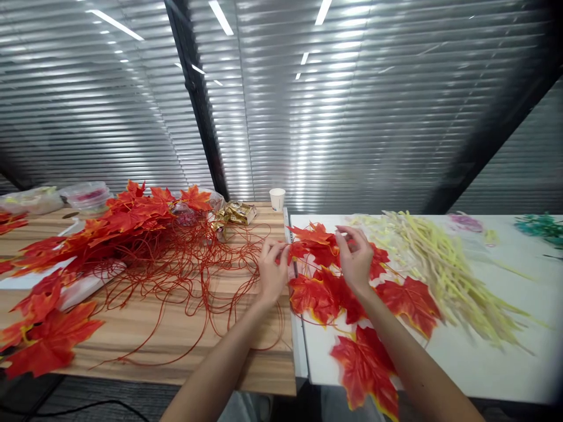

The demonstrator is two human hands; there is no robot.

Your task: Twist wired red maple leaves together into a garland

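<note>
My left hand (273,266) is above the seam between the two tables, its thumb and fingertips pinched on a thin red cord. My right hand (355,258) hovers over red maple leaves (320,296) on the white table, thumb and forefinger curved close together; whether anything thin lies between them is too small to tell. More leaves lie around it, one large leaf (367,369) hanging at the table's front edge under my right forearm. A tangle of red cord (202,264) spreads on the wooden table, joined to a heap of red leaves (136,217).
A paper cup (277,199) stands at the back of the wooden table (264,369), beside a gold box (241,213). Plastic tubs (88,196) sit back left. Yellow strands (453,275) and green pieces (543,228) lie on the white table (497,369).
</note>
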